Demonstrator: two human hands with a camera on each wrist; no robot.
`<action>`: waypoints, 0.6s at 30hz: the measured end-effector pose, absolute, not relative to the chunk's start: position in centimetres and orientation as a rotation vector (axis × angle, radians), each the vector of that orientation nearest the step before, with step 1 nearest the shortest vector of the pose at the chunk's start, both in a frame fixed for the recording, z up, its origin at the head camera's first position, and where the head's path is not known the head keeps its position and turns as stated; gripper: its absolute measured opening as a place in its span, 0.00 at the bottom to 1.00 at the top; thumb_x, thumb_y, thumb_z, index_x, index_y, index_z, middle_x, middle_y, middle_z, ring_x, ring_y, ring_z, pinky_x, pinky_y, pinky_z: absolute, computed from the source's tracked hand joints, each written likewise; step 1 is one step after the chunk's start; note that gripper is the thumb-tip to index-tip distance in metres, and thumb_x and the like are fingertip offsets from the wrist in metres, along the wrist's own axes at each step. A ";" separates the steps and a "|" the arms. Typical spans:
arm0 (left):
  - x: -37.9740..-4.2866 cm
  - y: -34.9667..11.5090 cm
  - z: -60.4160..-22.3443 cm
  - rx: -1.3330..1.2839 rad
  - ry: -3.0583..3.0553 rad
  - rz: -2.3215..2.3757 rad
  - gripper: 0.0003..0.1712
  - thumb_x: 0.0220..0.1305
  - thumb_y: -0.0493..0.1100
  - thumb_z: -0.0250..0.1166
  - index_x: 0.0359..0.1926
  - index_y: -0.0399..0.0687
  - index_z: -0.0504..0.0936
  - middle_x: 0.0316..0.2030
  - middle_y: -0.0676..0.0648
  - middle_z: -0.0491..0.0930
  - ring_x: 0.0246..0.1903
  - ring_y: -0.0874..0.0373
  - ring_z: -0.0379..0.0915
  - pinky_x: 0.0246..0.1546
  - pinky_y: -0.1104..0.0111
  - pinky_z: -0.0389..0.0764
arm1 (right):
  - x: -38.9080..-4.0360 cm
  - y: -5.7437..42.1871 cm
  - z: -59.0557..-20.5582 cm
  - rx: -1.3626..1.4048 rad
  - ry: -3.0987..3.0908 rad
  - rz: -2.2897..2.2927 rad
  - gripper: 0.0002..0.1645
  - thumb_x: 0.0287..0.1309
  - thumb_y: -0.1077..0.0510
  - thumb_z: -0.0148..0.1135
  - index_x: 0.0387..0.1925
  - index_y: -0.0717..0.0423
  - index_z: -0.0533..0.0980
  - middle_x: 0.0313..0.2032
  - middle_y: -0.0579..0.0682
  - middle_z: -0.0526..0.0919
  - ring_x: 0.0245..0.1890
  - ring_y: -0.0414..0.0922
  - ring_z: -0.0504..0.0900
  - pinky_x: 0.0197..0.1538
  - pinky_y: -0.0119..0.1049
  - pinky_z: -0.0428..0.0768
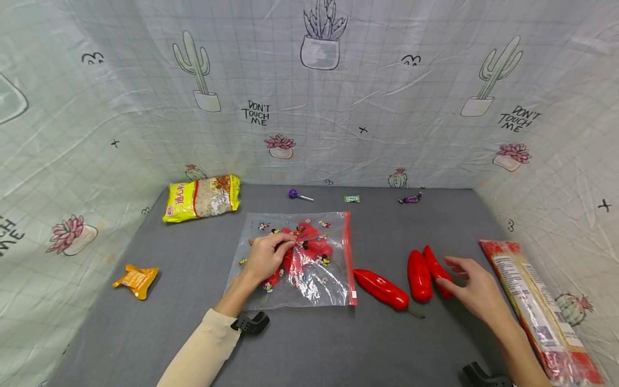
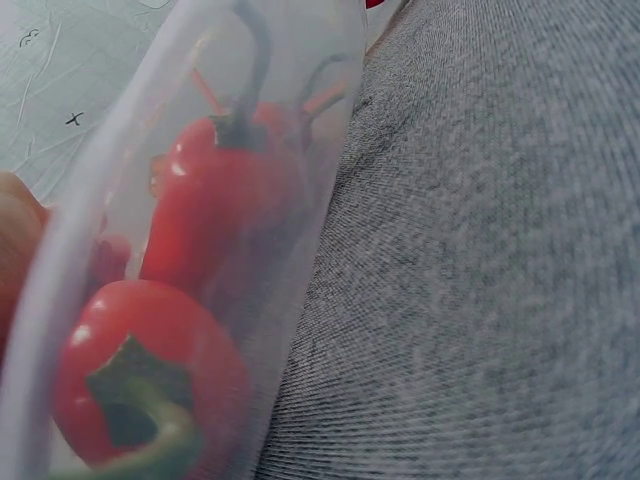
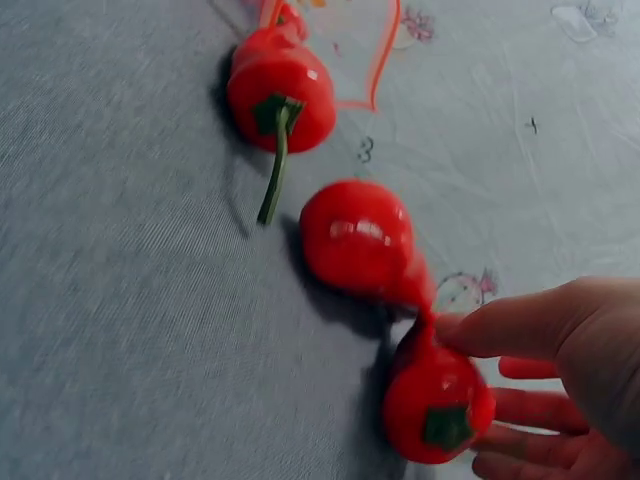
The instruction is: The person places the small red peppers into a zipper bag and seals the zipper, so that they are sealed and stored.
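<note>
A clear zip bag [image 1: 309,298] with cartoon prints and a red zip edge lies mid-table. Red peppers [image 2: 215,200] with green stems show through its film. My left hand [image 1: 271,252] pinches the bag's upper film between thumb and fingers. To the right of the bag are three loose peppers: a long red one [image 1: 382,289] with a stem, an upright-pointing one [image 1: 419,277] beside it, and a slim curved one [image 1: 437,271]. Around the slim pepper [image 3: 430,405] sits my right hand [image 1: 476,287], its thumb against it and its fingers loosely spread on the far side.
A yellow food packet [image 1: 203,198] lies at the back left, an orange wrapped snack [image 1: 137,280] at the left. Along the back edge are a purple lollipop [image 1: 294,194], a green-wrapped candy [image 1: 352,199] and a purple-wrapped candy [image 1: 411,199]. A long noodle packet [image 1: 537,306] borders the right side.
</note>
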State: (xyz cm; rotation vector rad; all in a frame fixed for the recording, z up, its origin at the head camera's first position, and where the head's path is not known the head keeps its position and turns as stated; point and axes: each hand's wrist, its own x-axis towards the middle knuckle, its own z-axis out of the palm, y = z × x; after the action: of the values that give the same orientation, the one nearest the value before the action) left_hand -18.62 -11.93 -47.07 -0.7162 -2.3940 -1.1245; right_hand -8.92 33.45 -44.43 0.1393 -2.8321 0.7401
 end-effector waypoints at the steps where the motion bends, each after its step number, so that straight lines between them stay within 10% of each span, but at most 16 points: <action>1: -18.6 -11.9 -47.1 -0.716 -2.395 -1.124 0.04 0.60 0.41 0.64 0.34 0.49 0.86 0.38 0.50 0.86 0.43 0.58 0.83 0.47 0.67 0.82 | -8.8 33.7 -44.6 0.127 -2.851 0.729 0.34 0.47 0.49 0.72 0.53 0.60 0.74 0.46 0.61 0.79 0.41 0.56 0.81 0.43 0.51 0.80; 9: -18.6 -11.9 -47.1 -0.714 -2.393 -1.121 0.04 0.60 0.41 0.65 0.34 0.49 0.86 0.38 0.51 0.86 0.42 0.59 0.83 0.46 0.68 0.82 | -8.3 34.7 -44.8 -0.037 -2.953 0.708 0.33 0.48 0.41 0.69 0.48 0.59 0.76 0.39 0.60 0.84 0.33 0.48 0.83 0.29 0.28 0.77; 18: -18.5 -11.8 -47.1 -0.711 -2.386 -1.119 0.04 0.60 0.41 0.65 0.33 0.49 0.86 0.38 0.50 0.86 0.41 0.58 0.83 0.45 0.67 0.83 | -10.0 33.6 -43.3 -0.027 -2.846 0.731 0.26 0.52 0.42 0.66 0.46 0.57 0.78 0.35 0.57 0.85 0.29 0.43 0.80 0.25 0.26 0.73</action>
State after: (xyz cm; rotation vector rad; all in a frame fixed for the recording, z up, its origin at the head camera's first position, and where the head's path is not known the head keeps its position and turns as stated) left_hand -18.53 -11.83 -47.13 -0.7110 -2.3865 -1.1187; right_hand -9.99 33.63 -43.28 -0.0275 -2.8458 0.7306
